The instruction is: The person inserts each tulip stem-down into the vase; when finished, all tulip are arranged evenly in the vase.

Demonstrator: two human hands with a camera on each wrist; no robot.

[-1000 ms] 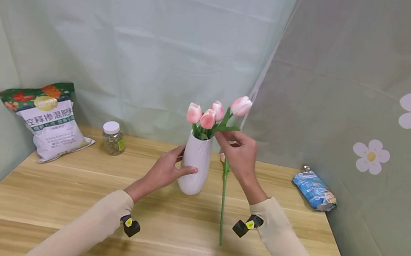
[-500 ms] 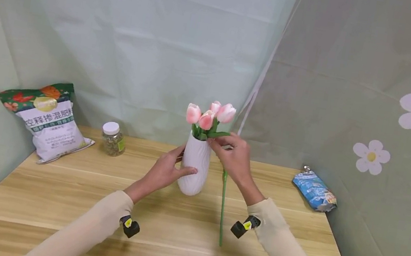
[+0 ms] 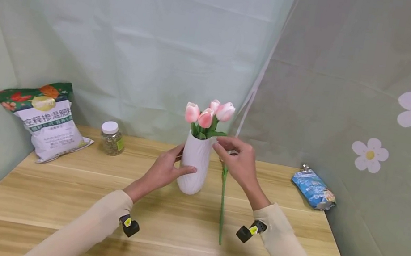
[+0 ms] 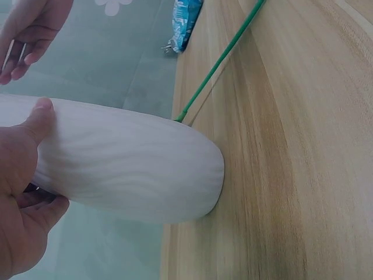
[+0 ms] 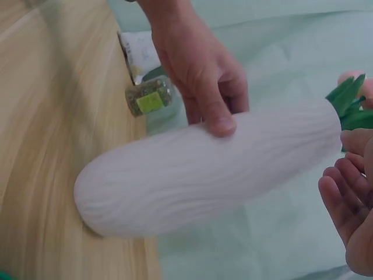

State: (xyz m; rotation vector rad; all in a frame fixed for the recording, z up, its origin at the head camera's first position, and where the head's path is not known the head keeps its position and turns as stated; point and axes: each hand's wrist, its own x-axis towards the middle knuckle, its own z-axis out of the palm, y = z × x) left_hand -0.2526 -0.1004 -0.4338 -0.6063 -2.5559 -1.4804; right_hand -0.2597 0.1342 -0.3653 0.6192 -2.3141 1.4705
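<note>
A white ribbed vase (image 3: 194,164) stands on the wooden table with several pink tulips (image 3: 205,118) in its mouth, green leaves at the rim. My left hand (image 3: 164,168) grips the vase's side, thumb across the front and fingers behind, as the left wrist view also shows. Beside the rim, my right hand (image 3: 239,158) holds nothing, its fingers loosely bent. The right wrist view has its thumb close to the leaves (image 5: 349,108). Below that hand, one more tulip lies on the table, its long green stem (image 3: 222,208) pointing toward me and its bloom mostly hidden behind the hand.
At the back left stand a white and green printed bag (image 3: 52,125) and a clear jar (image 3: 112,139) with a white lid. A blue packet (image 3: 313,189) lies at the back right, by the curtain wall. Pale green curtains (image 3: 153,47) close off the table's back and sides.
The right-hand tulip has sunk lower and leftward into the vase, near the other blooms. My right hand has let go of it and moved slightly away from the rim. The left hand stays put.
</note>
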